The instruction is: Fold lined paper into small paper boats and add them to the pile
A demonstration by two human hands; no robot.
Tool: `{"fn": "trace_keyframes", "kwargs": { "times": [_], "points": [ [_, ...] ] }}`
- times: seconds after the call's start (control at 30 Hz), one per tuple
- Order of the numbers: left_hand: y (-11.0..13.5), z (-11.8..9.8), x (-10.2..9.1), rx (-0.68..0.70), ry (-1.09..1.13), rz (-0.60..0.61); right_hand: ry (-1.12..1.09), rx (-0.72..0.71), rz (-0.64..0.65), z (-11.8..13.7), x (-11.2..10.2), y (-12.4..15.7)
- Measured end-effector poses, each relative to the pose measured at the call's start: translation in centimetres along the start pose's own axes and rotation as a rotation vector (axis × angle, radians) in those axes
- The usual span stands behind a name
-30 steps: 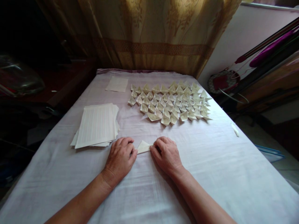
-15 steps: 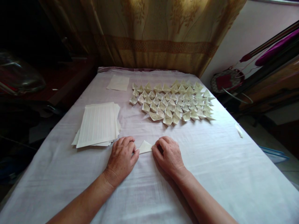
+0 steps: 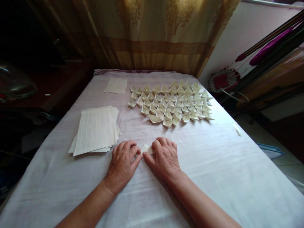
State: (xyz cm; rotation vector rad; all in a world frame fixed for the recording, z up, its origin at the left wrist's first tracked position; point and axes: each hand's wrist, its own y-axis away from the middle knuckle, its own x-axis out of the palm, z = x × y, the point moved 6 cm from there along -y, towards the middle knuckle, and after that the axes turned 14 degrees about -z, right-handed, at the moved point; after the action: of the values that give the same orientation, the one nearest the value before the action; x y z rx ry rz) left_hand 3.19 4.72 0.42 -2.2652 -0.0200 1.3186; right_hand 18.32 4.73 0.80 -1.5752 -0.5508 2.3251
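Observation:
A small folded piece of white paper (image 3: pixel 146 148) lies on the cloth, its pointed top showing between my hands. My left hand (image 3: pixel 123 161) has its fingers curled at the paper's left end, thumb and fingertips closed on it. From the right, my right hand (image 3: pixel 163 155) covers the other end, its thumb stretched along the bottom edge towards my left thumb and its fingers bent over the paper. Beyond my hands stand rows of several folded paper boats (image 3: pixel 171 106). To the left is a stack of printed paper sheets (image 3: pixel 95 129).
A white patterned cloth (image 3: pixel 152 196) covers the table. At the far left of it lies a single paper sheet (image 3: pixel 116 85). A small white scrap (image 3: pixel 237 129) is near the right edge. A gold curtain (image 3: pixel 147 31) hangs behind; a bag (image 3: pixel 224 80) is off the right side.
My right hand has slid left over the paper, its thumb now close to my left thumb, so less of the paper shows. The view has shifted slightly to the right.

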Motion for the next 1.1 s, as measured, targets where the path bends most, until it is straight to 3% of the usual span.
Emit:
{"fn": "trace_keyframes", "kwargs": {
  "times": [0.4,0.7,0.97,1.1],
  "points": [
    [0.0,0.7,0.1,-0.031,0.040,-0.002,-0.153,0.138,-0.019,-3.2,-0.3,0.8],
    [-0.4,0.5,0.1,-0.055,-0.010,-0.026,-0.181,0.112,-0.055,-3.2,-0.1,0.7],
    [-2.7,-1.4,1.3,-0.159,-0.116,0.206,-0.213,0.091,-0.097,-3.5,-0.1,1.1],
    [-3.4,-1.9,1.3,-0.168,-0.129,0.231,-0.216,0.045,-0.067,-3.5,-0.1,1.2]
  ]
}}
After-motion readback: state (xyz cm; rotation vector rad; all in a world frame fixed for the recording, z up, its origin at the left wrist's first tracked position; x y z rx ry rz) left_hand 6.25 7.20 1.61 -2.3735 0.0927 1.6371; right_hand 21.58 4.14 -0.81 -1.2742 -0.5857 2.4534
